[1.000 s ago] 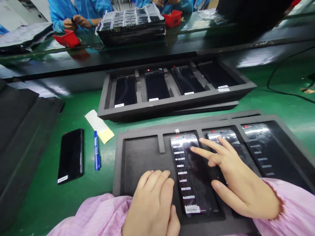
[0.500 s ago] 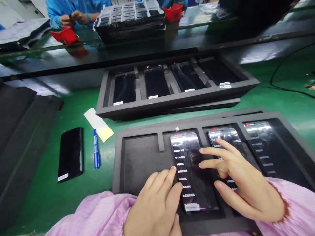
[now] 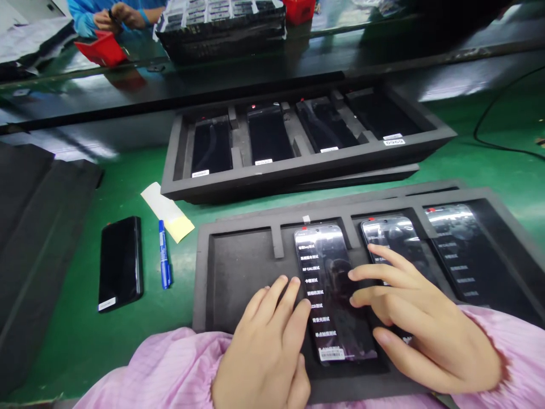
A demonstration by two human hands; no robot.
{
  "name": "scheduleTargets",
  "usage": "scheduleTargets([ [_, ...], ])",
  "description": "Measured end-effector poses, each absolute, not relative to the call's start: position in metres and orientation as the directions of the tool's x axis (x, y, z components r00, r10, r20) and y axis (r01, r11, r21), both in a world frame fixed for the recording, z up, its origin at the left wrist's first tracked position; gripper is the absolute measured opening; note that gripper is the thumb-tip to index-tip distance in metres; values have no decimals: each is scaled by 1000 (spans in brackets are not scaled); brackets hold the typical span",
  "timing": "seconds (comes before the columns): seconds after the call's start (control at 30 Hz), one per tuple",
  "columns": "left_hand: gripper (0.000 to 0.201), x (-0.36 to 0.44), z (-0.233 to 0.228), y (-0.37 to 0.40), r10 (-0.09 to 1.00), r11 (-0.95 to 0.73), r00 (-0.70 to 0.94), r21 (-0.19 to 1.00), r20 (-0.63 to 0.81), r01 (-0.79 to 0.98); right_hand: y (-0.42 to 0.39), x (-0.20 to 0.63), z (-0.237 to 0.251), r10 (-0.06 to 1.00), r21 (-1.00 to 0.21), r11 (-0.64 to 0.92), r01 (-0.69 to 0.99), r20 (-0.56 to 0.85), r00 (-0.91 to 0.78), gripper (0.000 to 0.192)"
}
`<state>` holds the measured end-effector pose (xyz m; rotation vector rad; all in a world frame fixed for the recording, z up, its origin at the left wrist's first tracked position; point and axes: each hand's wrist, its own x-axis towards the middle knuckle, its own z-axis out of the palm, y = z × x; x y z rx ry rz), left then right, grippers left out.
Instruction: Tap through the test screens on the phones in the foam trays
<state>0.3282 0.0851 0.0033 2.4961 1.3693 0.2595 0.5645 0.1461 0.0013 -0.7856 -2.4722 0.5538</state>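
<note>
A lit smartphone (image 3: pixel 336 307) showing a white text menu lies in a slot of the near black foam tray (image 3: pixel 238 227). My left hand (image 3: pixel 268 341) rests at its left edge, fingers stretched, fingertips by the screen's side. Over the right edge of that phone spreads my right hand (image 3: pixel 421 312), two fingertips at the glass and the thumb apart. Partly under the right hand is a second lit phone (image 3: pixel 394 230). Farther right sits a third, dimmer phone (image 3: pixel 464 244). The tray's leftmost slot (image 3: pixel 242 278) holds no phone.
Behind stands another foam tray (image 3: pixel 264 182) with several dark phones. At left lie a dark phone (image 3: pixel 120 264), a blue marker (image 3: pixel 164 255) and paper slips (image 3: pixel 164 207). Foam blocks (image 3: pixel 34 255) edge the left side. Across the bench are a co-worker's hands (image 3: pixel 119 17) and a red bin (image 3: pixel 102 50).
The view has shifted slightly. My left fingers have drawn a little back and spread at the phone's left edge. My right fingertips remain near its right edge.
</note>
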Motion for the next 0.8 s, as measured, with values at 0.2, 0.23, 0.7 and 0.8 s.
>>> scheduleTargets([
  [0.2, 47, 329, 3, 86, 833, -538, 549, 330, 69, 776, 142, 561, -2, 593, -520, 758, 393, 299, -748, 20],
  [0.23, 47, 329, 4, 86, 830, -544, 552, 335, 81, 769, 142, 560, -2, 578, -501, 769, 397, 280, -767, 23],
  [0.7, 47, 326, 5, 86, 808, -579, 579, 331, 110, 745, 147, 562, 0, 641, -382, 749, 542, 209, -739, 27],
  [0.8, 48, 325, 5, 86, 794, -598, 601, 305, 95, 741, 145, 560, -3, 585, -415, 776, 474, 193, -788, 25],
])
